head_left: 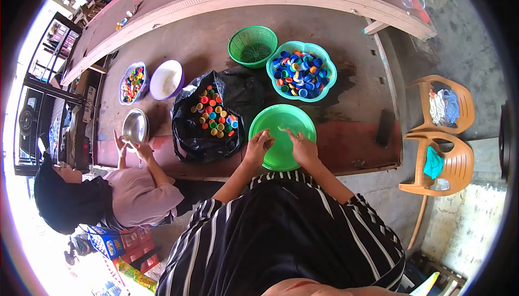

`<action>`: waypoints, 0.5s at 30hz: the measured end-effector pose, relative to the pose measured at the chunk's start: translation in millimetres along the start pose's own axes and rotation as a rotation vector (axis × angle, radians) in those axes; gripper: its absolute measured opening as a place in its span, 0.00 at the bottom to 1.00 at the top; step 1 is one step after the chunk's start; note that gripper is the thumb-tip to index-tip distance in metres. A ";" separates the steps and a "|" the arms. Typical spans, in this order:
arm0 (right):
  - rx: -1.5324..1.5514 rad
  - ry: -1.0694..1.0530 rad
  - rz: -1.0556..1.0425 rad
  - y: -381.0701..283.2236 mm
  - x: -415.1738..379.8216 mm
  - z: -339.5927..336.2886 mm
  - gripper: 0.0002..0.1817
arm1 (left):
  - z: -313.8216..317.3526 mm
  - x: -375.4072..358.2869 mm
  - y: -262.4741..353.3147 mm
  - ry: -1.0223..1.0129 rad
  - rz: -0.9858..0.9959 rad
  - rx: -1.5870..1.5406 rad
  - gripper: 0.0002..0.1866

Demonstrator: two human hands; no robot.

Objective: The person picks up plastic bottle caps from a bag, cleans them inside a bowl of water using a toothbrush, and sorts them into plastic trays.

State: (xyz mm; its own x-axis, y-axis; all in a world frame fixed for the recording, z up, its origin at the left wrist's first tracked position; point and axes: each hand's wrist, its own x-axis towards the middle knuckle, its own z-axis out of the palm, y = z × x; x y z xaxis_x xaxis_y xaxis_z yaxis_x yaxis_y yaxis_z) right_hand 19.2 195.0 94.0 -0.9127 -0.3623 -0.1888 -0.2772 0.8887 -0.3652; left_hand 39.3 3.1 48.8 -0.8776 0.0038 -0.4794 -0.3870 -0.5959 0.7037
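Note:
Both my hands are over a bright green basin point(281, 153) at the table's front edge. My left hand point(261, 143) is closed at the basin's left side, its fingers pinched round something small and yellowish that I cannot make out. On the right, my right hand point(300, 146) has its index finger stretched out, with a small pale piece near the fingertip; its other fingers look curled. Left of the basin, a black plastic bag point(186, 128) lies open with many coloured bottle caps point(218, 113) inside. Behind the basin stands a turquoise bowl point(331, 82) full of mostly blue caps.
A green basket point(233, 47), a white-and-purple bowl point(166, 80), a small bowl of caps point(125, 93) and a metal bowl point(135, 126) stand on the table point(200, 31). A co-worker point(140, 196) sits at the left. A dark phone-like object point(385, 127) lies right.

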 end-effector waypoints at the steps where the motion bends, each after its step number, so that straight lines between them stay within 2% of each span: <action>1: -0.021 0.006 -0.001 0.9 -0.5 6.0 0.36 | -1.5 -2.3 -1.3 0.000 -0.003 -0.010 0.18; 4: 0.073 0.026 -0.028 -12.0 -13.1 -5.9 0.35 | -2.9 5.1 -1.9 -0.016 0.010 -0.061 0.17; 7: 0.198 -0.002 -0.142 -30.4 -26.6 -26.4 0.34 | -7.0 5.4 -4.8 -0.031 0.023 -0.106 0.17; 10: 0.118 -0.079 -0.067 -17.1 -17.2 -17.5 0.33 | 0.9 -0.5 2.7 -0.023 0.004 -0.031 0.17; 12: 0.082 -0.020 -0.038 -12.2 -11.1 -14.0 0.33 | 9.1 -7.2 10.1 0.049 -0.032 0.054 0.18; 15: -0.001 0.008 -0.021 -4.8 -5.0 2.7 0.33 | 0.7 -0.4 1.9 0.037 0.051 0.197 0.18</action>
State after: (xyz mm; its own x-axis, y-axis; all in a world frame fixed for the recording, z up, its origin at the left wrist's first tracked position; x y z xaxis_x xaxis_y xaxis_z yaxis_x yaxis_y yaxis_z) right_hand 25.9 191.8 94.2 -0.9089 -0.3789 -0.1741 -0.2967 0.8810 -0.3686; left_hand 38.8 2.5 50.7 -0.8877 -0.0538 -0.4573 -0.3938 -0.4258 0.8146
